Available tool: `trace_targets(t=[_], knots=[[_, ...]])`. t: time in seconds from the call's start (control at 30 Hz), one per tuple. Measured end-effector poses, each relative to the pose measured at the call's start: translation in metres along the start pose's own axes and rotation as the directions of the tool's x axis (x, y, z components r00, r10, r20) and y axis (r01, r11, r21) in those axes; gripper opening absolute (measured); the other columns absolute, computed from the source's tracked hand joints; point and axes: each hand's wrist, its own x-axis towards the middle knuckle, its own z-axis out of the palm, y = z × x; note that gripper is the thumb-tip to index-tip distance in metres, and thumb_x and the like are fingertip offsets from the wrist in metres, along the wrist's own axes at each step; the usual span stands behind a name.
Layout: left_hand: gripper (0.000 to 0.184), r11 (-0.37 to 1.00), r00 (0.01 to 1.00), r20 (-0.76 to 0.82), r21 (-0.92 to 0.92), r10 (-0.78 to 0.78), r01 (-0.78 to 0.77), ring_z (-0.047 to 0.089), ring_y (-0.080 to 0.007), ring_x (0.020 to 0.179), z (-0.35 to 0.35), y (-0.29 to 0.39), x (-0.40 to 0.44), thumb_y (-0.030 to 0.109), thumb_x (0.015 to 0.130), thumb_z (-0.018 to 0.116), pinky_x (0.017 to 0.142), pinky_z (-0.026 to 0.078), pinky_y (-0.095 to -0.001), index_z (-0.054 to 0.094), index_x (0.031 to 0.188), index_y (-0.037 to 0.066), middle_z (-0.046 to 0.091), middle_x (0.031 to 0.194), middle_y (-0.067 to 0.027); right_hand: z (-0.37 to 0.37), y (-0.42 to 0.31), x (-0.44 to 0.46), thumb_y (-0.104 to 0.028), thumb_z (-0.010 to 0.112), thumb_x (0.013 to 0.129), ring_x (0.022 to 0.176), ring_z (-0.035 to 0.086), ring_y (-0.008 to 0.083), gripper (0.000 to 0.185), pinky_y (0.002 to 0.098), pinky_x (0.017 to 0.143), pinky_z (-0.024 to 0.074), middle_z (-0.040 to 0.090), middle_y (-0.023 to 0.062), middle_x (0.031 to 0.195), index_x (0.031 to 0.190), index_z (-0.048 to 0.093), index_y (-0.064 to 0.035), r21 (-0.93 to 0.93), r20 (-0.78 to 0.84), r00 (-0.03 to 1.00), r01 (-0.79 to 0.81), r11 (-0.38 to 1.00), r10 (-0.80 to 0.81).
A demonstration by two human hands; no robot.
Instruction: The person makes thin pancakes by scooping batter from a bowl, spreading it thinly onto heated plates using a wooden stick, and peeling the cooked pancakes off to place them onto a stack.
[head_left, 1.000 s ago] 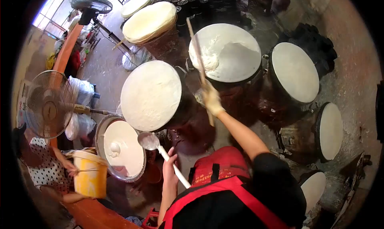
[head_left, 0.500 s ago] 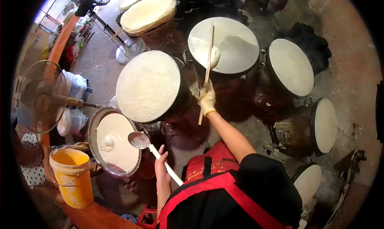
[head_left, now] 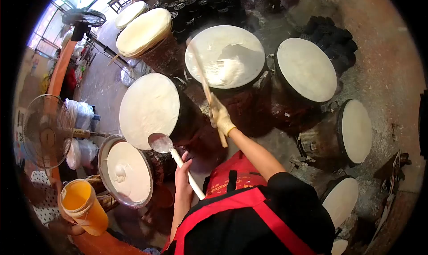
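My right hand [head_left: 220, 115], in a pale glove, is wrapped round a long flat wooden stick [head_left: 200, 70] that reaches over the left side of a round griddle [head_left: 249, 45]. On that griddle lies a patch of wet white batter [head_left: 223, 72], with a shadow behind it. My bare left hand [head_left: 182, 174] is closed round the white handle of a ladle [head_left: 161, 143]. The ladle's bowl is near the lower edge of a batter-covered griddle [head_left: 149, 105]. Left of it stands a metal tub [head_left: 104, 159] of white batter with a small mound on top.
More round griddles [head_left: 306, 70] curve down the right side. A stack of flat sheets [head_left: 145, 32] stands at the upper left, near a standing fan [head_left: 48, 132]. At the lower left another person's hand [head_left: 76, 229] is at a yellow bucket [head_left: 84, 206]. Black briquettes [head_left: 330, 43] lie behind.
The stick has swung leftward from over the griddle's middle, and the batter patch there has spread. The yellow bucket has tilted. My left hand still holds the ladle.
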Motion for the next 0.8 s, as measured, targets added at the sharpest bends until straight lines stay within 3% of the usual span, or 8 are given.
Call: trace_targets(t=[0.1,0.2,0.4,0.47,0.53,0.57,0.67,0.8], knots=[[0.050,1.000,0.999,0.024,0.000,0.030,-0.030,0.042,-0.0104,0.109,0.020,-0.005,0.008,0.006,0.081,0.057,0.095,0.030,-0.0227,0.046,0.130,0.003,0.046,0.127,-0.0016,-0.013,-0.045,-0.074,-0.035,0.049,0.093,0.044,0.035,0.0056,0.044,0.0211,0.035,0.0314,0.042,-0.0042,0.060,0.136,0.040,-0.0291,-0.332,-0.092,0.995,0.015,0.943,-0.048],[0.051,0.997,0.997,0.078,-0.070,0.018,-0.013,0.040,-0.0099,0.111,0.024,-0.028,0.031,0.006,0.080,0.058,0.096,0.028,-0.0229,0.046,0.130,0.002,0.045,0.129,0.0001,-0.070,-0.068,-0.088,-0.032,0.047,0.094,0.038,0.032,0.0062,0.042,0.0203,0.033,0.0267,0.045,-0.0037,0.061,0.134,0.038,-0.0376,-0.292,-0.107,0.992,0.038,0.956,-0.072],[0.053,0.997,0.999,0.043,-0.071,0.033,-0.030,0.040,-0.0092,0.111,0.067,-0.034,0.031,0.007,0.080,0.059,0.097,0.026,-0.0233,0.045,0.131,0.003,0.046,0.131,0.0010,-0.084,-0.120,-0.074,-0.037,0.049,0.092,0.038,0.033,0.0070,0.038,0.0198,0.032,0.0244,0.046,-0.0035,0.059,0.128,0.048,-0.0252,0.165,-0.157,0.986,-0.024,0.986,0.051],[0.053,0.998,0.998,0.036,-0.044,0.046,-0.044,0.041,-0.0089,0.109,0.091,-0.026,0.023,0.007,0.080,0.059,0.096,0.026,-0.0230,0.045,0.131,0.003,0.046,0.130,0.0015,-0.071,-0.112,-0.054,-0.050,0.052,0.082,0.034,0.031,0.0116,0.039,0.0260,0.032,0.0256,0.043,-0.0014,0.053,0.075,0.059,-0.0125,0.121,-0.161,0.979,-0.105,0.987,0.124],[0.053,0.999,0.999,0.026,-0.023,0.039,-0.039,0.041,-0.0089,0.109,0.113,-0.020,0.021,0.008,0.080,0.059,0.096,0.025,-0.0230,0.045,0.131,0.004,0.046,0.130,0.0018,-0.069,-0.101,-0.054,-0.041,0.050,0.086,0.035,0.032,0.0109,0.031,0.0244,0.033,0.0266,0.044,-0.0013,0.055,0.092,0.063,-0.0137,-0.152,-0.212,0.957,-0.231,0.961,0.196],[0.053,0.999,0.999,0.027,-0.023,0.035,-0.034,0.041,-0.0089,0.109,0.121,-0.019,0.021,0.008,0.080,0.059,0.096,0.025,-0.0231,0.045,0.131,0.005,0.046,0.129,0.0020,-0.100,-0.092,-0.044,-0.031,0.036,0.095,0.037,0.035,0.0107,0.035,0.0237,0.030,0.0247,0.053,0.0006,0.062,0.129,0.046,-0.0344,-0.135,0.108,0.961,-0.240,0.961,0.255],[0.051,0.997,0.998,0.031,-0.056,0.046,-0.044,0.040,-0.0099,0.110,0.133,-0.029,0.027,0.008,0.081,0.059,0.098,0.025,-0.0249,0.046,0.130,0.004,0.046,0.126,0.0019,-0.139,-0.131,-0.071,-0.035,0.037,0.095,0.037,0.035,0.0092,0.034,0.0226,0.031,0.0253,0.052,-0.0002,0.063,0.127,0.048,-0.0353,-0.318,0.007,0.976,-0.205,0.926,0.219],[0.050,0.993,1.000,-0.002,-0.116,0.026,-0.026,0.039,-0.0119,0.112,0.149,-0.035,0.017,0.008,0.081,0.058,0.099,0.025,-0.0264,0.047,0.129,0.003,0.046,0.127,-0.0009,-0.177,-0.186,-0.072,-0.044,0.050,0.088,0.036,0.036,0.0096,0.042,0.0231,0.030,0.0250,0.049,-0.0012,0.058,0.129,0.043,-0.0340,-0.145,0.009,0.969,-0.242,0.959,0.246]])
